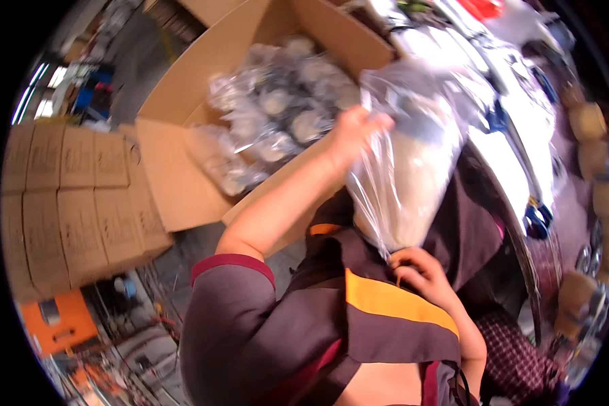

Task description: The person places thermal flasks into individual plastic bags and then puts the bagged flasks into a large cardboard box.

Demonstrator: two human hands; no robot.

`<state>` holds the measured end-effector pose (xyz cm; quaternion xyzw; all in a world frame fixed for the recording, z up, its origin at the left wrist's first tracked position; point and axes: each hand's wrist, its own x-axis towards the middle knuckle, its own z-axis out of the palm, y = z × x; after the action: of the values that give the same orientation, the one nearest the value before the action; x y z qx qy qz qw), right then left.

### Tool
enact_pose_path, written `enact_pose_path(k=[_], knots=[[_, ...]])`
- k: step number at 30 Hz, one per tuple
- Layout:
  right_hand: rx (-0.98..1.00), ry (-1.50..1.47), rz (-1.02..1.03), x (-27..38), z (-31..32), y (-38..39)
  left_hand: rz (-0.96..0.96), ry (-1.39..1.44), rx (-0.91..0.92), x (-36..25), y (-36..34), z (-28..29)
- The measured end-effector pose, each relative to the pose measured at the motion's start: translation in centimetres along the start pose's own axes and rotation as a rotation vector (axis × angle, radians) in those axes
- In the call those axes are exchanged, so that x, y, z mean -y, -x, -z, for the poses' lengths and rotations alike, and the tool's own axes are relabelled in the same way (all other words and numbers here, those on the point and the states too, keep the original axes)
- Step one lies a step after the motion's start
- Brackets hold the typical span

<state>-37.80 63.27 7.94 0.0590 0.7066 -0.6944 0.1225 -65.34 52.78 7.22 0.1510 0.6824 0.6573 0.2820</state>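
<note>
A clear plastic bag [375, 183] hangs in front of my body, upright and slightly tilted. Inside it is a large beige, rounded, tapering piece [416, 179] with a grey-blue band near its upper end; its exact kind I cannot make out. My left hand [358, 135] is closed on the bag's upper left side. Below, at the narrow gathered end of the bag, the fingers of my right hand [423, 272] are pinched together on the plastic.
Beyond my left arm, an open cardboard box [176, 162] holds several bagged pieces [274, 101]. Stacked cartons [61, 196] stand at the far left. To the right is a cluttered table with white sheeting [501, 169], blue-handled scissors [538, 218] and several beige round pieces [587, 122].
</note>
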Motion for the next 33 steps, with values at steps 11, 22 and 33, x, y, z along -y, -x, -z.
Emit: enact_pose_path(k=[11, 22, 33], knots=[[-0.274, -0.625, -0.238, -1.0, -1.1, -1.1, 0.061, -0.404, -1.328, 11.1, 1.6, 32.2], [-0.713, -0.585, -0.158, -2.1, 3.2, 2.4, 0.741, 0.478, -0.853, 30.7, -5.4, 42.6], [-1.469, -0.068, -0.029, -3.4, 31.8, 7.6, 0.060, -0.957, -0.976, 21.3, -2.4, 32.5]])
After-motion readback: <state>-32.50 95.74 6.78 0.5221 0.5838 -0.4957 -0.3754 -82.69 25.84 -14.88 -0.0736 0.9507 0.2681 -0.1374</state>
